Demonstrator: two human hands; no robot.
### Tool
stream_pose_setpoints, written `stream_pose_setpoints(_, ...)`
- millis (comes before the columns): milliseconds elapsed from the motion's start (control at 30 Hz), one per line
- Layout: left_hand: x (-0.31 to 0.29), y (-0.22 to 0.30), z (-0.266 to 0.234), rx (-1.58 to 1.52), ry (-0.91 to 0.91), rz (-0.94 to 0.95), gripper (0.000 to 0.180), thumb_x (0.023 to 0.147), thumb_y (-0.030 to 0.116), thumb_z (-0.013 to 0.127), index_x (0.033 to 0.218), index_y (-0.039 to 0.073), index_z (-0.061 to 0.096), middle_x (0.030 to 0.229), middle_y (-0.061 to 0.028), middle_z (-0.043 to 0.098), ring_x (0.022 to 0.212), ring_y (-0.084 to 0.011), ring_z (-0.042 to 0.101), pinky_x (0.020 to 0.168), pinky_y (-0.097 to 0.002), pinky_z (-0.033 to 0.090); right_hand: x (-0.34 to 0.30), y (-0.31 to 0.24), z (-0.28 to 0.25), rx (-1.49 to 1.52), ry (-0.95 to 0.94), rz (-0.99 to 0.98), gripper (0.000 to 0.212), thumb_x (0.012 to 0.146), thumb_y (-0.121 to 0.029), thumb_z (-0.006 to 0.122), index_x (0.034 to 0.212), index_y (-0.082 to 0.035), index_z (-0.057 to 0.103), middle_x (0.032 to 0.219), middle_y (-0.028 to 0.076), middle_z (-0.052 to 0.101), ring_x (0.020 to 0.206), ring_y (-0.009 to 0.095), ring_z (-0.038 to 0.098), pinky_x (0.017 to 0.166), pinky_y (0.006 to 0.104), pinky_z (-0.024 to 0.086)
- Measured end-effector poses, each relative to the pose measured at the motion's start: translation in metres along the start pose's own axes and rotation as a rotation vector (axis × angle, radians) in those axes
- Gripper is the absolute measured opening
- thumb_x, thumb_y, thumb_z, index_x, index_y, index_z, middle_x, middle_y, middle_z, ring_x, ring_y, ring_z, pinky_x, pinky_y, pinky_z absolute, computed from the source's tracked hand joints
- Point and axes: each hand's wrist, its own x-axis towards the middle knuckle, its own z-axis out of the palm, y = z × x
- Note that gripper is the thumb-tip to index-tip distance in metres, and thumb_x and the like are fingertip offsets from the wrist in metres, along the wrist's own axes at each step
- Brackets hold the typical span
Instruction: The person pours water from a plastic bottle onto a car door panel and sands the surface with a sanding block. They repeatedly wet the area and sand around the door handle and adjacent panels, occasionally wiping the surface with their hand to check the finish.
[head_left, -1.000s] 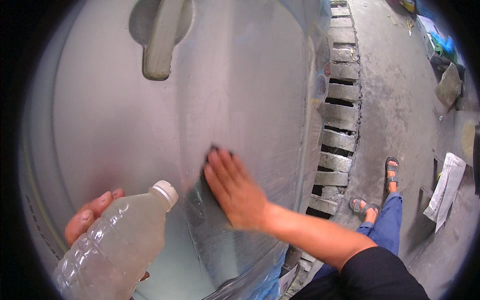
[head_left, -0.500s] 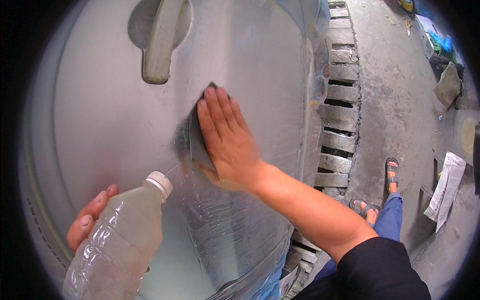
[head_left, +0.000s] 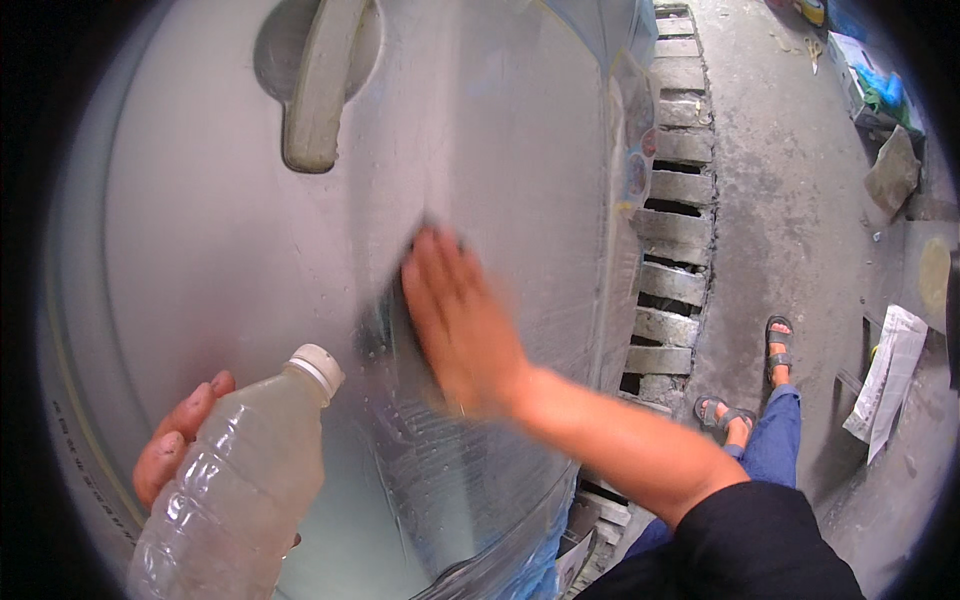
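My left hand [head_left: 178, 437] is wrapped round a clear plastic bottle [head_left: 232, 485] with a white cap, tilted toward the grey car door [head_left: 215, 240]. Its fingertips show along the bottle's far side; the rest of the hand is hidden. Flat against the door, below the door handle [head_left: 316, 115], my right hand [head_left: 462, 325] presses a dark sheet [head_left: 408, 335] that looks like sandpaper. The fingers are stretched together over it, blurred by motion, and the thumb cannot be made out. Drops and wet streaks mark the panel beneath this hand.
Clear plastic film [head_left: 628, 150] covers the door's right side, with blue film [head_left: 545, 578] low down. A slotted concrete drain cover [head_left: 675, 235] runs alongside. Beyond it are a person's sandalled feet [head_left: 779, 345], folded newspaper [head_left: 888, 375], scissors [head_left: 814, 50] and a box [head_left: 850, 65].
My right hand has slid down the door with the dark sheet. The thin stream at the bottle's cap no longer shows. My left hand and the bottle have hardly moved.
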Motion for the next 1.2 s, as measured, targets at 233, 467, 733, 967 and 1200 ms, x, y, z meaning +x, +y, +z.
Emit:
stream_pose_setpoints(233, 0.000, -0.001, -0.001, -0.011, 0.017, -0.025, 0.106, 0.056, 0.038, 0.092, 0.142, 0.015, 0.034, 0.141, -0.0200, 0.044, 0.131, -0.0382, 0.045, 0.108, -0.0526, 0.041, 0.013, 0.006, -0.008, 0.026, -0.007, -0.055, 0.079, 0.079, -0.023, 0.057, 0.142, 0.014, 0.028, 0.151, 0.035, 0.024, 0.143, 0.048, 0.022, 0.117, 0.0543, 0.017)
stream_pose_setpoints(467, -0.002, -0.002, -0.001, -0.020, 0.021, -0.044, 0.105, 0.057, 0.035, 0.092, 0.142, 0.016, 0.035, 0.142, -0.0199, 0.043, 0.132, -0.0379, 0.044, 0.109, -0.0520, 0.041, -0.045, -0.012, 0.013, -0.075, -0.089, -0.091, 0.072, 0.083, -0.024, 0.051, 0.140, 0.014, 0.030, 0.150, 0.034, 0.026, 0.142, 0.048, 0.022, 0.117, 0.0524, 0.018)
stream_pose_setpoints(733, -0.004, -0.002, -0.002, -0.033, 0.028, -0.058, 0.103, 0.058, 0.032, 0.092, 0.142, 0.017, 0.035, 0.143, -0.0198, 0.042, 0.133, -0.0375, 0.043, 0.109, -0.0513, 0.041, 0.039, 0.019, -0.012, -0.066, 0.077, 0.005, 0.069, 0.084, -0.023, 0.049, 0.140, 0.014, 0.031, 0.150, 0.035, 0.025, 0.141, 0.051, 0.022, 0.117, 0.0554, 0.016)
stream_pose_setpoints(967, -0.014, -0.002, -0.002, -0.039, 0.055, -0.118, 0.099, 0.061, 0.031, 0.090, 0.142, 0.016, 0.035, 0.143, -0.0195, 0.042, 0.132, -0.0370, 0.044, 0.109, -0.0507, 0.041, -0.010, 0.007, -0.005, 0.004, -0.063, 0.012, 0.063, 0.086, -0.015, 0.043, 0.143, 0.009, 0.032, 0.155, 0.028, 0.023, 0.145, 0.043, 0.020, 0.118, 0.0532, 0.014)
stream_pose_setpoints(1200, -0.008, 0.002, 0.001, -0.111, 0.099, -0.148, 0.080, 0.070, 0.029, 0.080, 0.137, 0.013, 0.041, 0.140, -0.0190, 0.045, 0.129, -0.0349, 0.047, 0.106, -0.0483, 0.044, -0.049, -0.012, 0.008, -0.063, -0.095, 0.007, 0.078, 0.079, -0.025, 0.059, 0.143, 0.009, 0.031, 0.153, 0.029, 0.025, 0.144, 0.043, 0.021, 0.117, 0.0539, 0.017)
